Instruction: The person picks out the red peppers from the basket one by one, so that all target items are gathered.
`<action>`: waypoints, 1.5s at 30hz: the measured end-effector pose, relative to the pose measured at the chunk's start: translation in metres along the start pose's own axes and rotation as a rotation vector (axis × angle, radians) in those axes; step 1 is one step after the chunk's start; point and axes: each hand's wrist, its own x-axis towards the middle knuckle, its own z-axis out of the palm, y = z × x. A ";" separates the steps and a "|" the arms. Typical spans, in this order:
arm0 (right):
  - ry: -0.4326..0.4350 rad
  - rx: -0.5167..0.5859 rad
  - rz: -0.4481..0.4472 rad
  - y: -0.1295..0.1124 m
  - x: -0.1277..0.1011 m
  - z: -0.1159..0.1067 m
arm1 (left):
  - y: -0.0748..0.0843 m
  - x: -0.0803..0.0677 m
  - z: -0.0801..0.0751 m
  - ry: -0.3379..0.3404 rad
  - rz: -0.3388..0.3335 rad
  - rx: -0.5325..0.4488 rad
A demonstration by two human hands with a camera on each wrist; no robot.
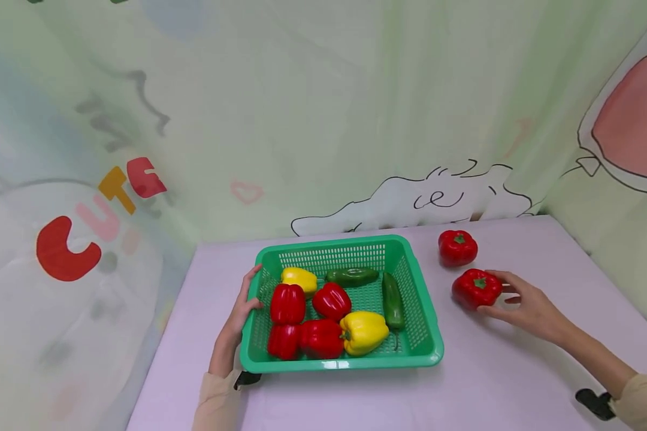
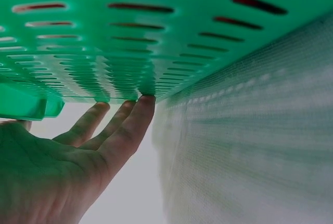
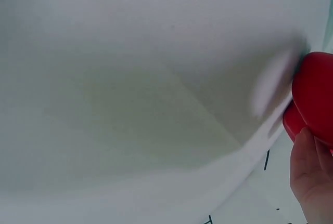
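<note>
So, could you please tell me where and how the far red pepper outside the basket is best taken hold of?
The far red pepper is probably best gripped across its rounded sides, below the upward-facing green stem, coming from above or the right: the green basket stands to its left, and the nearer red pepper, held by the right hand, crowds its front.

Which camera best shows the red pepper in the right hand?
The head view: it shows nearly all of the red pepper, top included, with the right hand gripping its side. The right wrist view catches only part, cut off by the frame's right edge. The left wrist view doesn't show it.
</note>
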 end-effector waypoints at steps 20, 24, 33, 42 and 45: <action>0.036 0.045 0.061 0.003 0.022 0.009 | 0.001 0.001 0.000 0.002 0.004 -0.009; 0.035 0.045 0.078 0.003 0.023 0.011 | 0.001 0.001 -0.001 0.008 0.000 0.000; 0.052 0.059 0.079 0.002 0.025 0.014 | 0.001 -0.001 -0.001 0.001 0.001 -0.003; 0.057 0.039 0.070 -0.008 0.028 0.003 | 0.007 0.000 -0.002 0.012 0.001 -0.006; 0.047 0.028 0.085 -0.009 0.022 0.000 | 0.004 -0.002 0.001 0.008 -0.009 -0.016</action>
